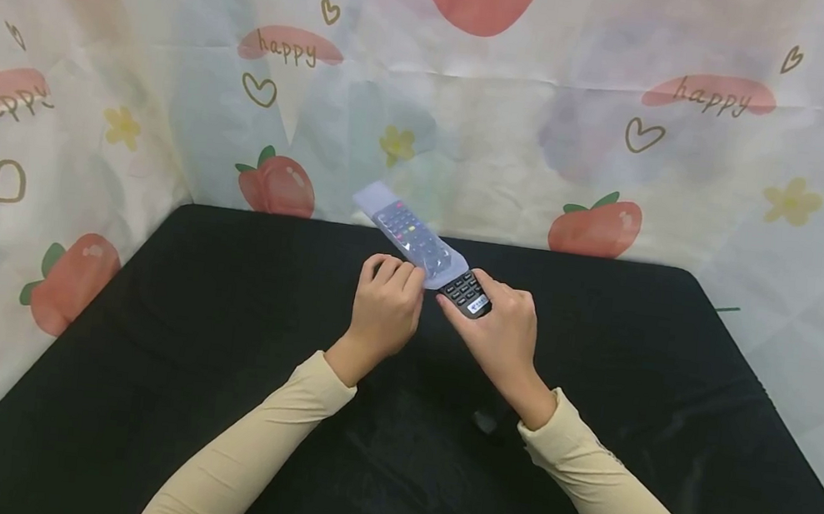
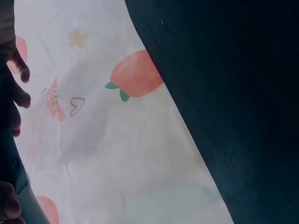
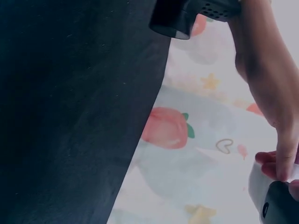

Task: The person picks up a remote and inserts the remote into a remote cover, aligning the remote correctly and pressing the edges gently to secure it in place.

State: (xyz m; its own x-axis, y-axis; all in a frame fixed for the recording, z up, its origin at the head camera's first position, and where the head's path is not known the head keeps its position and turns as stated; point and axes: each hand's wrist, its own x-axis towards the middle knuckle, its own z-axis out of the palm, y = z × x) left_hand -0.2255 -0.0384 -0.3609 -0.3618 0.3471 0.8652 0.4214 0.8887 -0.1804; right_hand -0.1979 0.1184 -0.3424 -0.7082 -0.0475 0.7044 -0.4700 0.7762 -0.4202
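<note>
A dark remote control (image 1: 465, 292) with rows of buttons lies slantwise in the head view, most of it inside a translucent plastic sleeve (image 1: 373, 198). Its near end, bearing a small white label, sticks out of the sleeve. My right hand (image 1: 506, 325) grips this bare end between thumb and fingers. With curled fingers, my left hand (image 1: 388, 301) pinches the sleeve's edge near its opening. Both hands hold the remote and sleeve above the table. In the right wrist view, the remote (image 3: 280, 207) shows only partly at the lower right corner, near fingertips.
Beneath the hands spreads a table with a black cloth (image 1: 267, 275). A pale printed curtain (image 1: 472, 113) with fruit, hearts and flowers hangs behind and beside it. A black device (image 3: 175, 16) on a wrist shows at the top of the right wrist view.
</note>
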